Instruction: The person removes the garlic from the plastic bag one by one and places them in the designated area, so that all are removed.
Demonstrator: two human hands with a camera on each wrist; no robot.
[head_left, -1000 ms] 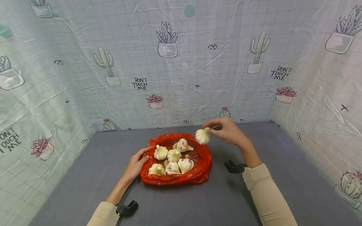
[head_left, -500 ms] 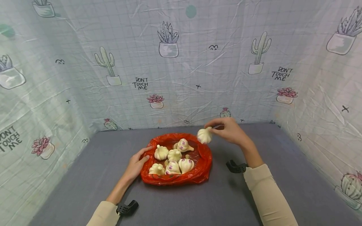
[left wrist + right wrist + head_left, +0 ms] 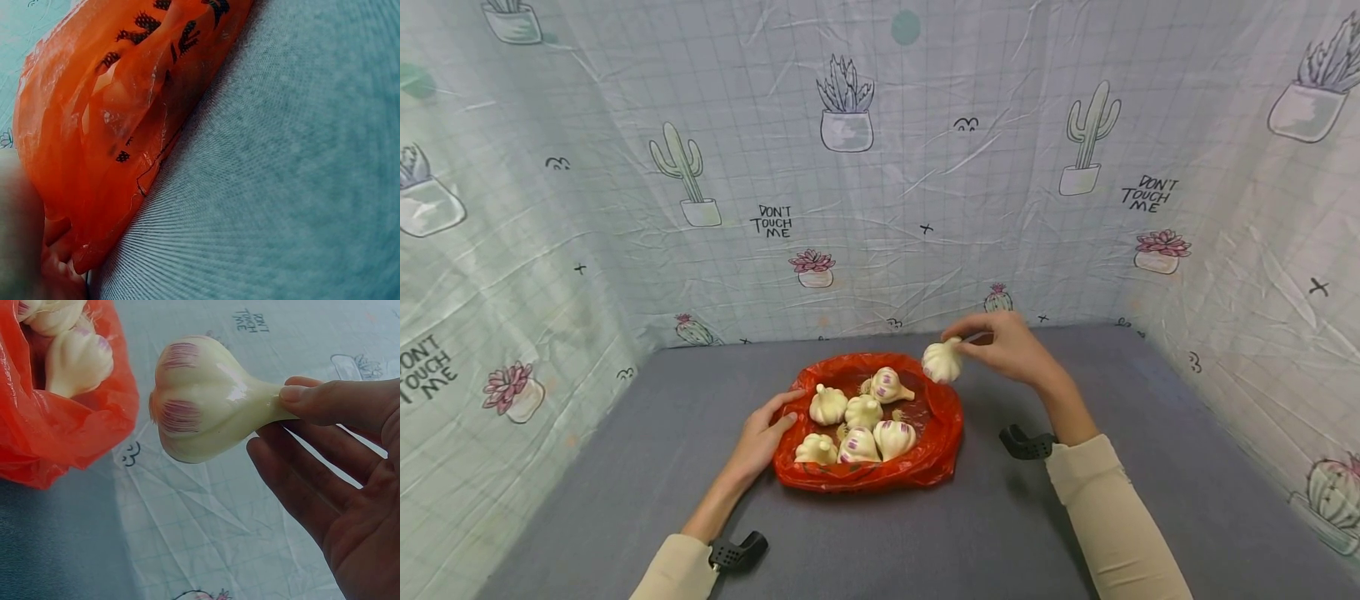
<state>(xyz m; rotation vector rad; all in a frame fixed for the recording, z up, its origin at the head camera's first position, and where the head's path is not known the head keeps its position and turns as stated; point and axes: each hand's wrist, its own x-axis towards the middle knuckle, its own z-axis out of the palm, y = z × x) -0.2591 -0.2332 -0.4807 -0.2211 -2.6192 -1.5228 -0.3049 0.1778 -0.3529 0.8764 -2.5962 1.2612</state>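
A cream garlic bulb (image 3: 942, 362) with purple streaks hangs just above the right rim of a red plastic bag (image 3: 936, 462). My right hand (image 3: 1003, 350) pinches its stem between thumb and fingers; the right wrist view shows this garlic bulb (image 3: 194, 400) from the side, apart from the bag. Several more garlic bulbs (image 3: 864, 412) lie inside the rolled-down bag. At the bag's left side my left hand (image 3: 758, 442) rests against the rim, thumb and forefinger extended along it. Some of its fingers are hidden by the bag in the left wrist view.
The bag stands on a grey tabletop (image 3: 880, 542). Behind and on both sides hangs a pale sheet (image 3: 880, 200) printed with cacti and writing. Each wrist wears a black camera mount (image 3: 1026, 443).
The right hand has shifted slightly to the right with the garlic bulb, then stayed still. The left hand and the bag look unchanged.
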